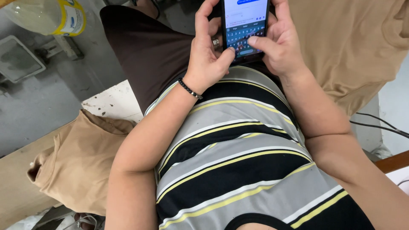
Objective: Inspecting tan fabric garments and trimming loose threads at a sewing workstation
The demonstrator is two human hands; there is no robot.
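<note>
A smartphone (245, 26) sits at twelve o'clock in the view, upright in both hands above the lap, its lit screen showing a message thread over a dark on-screen keyboard. The left hand (208, 55) is curled around the phone's left edge, fingers wrapped behind and up the side, with its thumb bent across onto the lower left of the keyboard. A ring shows on one finger of that hand, and a dark beaded bracelet (189, 89) circles the wrist at about eleven o'clock from the middle of the view. The right hand (279, 44) closes around the phone's right edge in the same way, its thumb lying on the keyboard's right side, touching the glass.

Both forearms run down from the phone toward six o'clock, flanking a striped shirt (243, 162) in grey, black, white and yellow. Dark brown fabric (145, 51) covers the lap at ten o'clock, just beside the left hand. Tan cloth (81, 162) lies bunched on a pale board at eight o'clock, and more tan cloth (353, 47) spreads at two o'clock behind the right hand. A clear plastic bottle (44, 16) with a yellow and blue label rests at the far ten o'clock corner, well apart from the hands. Black cables (379, 123) run at three o'clock.
</note>
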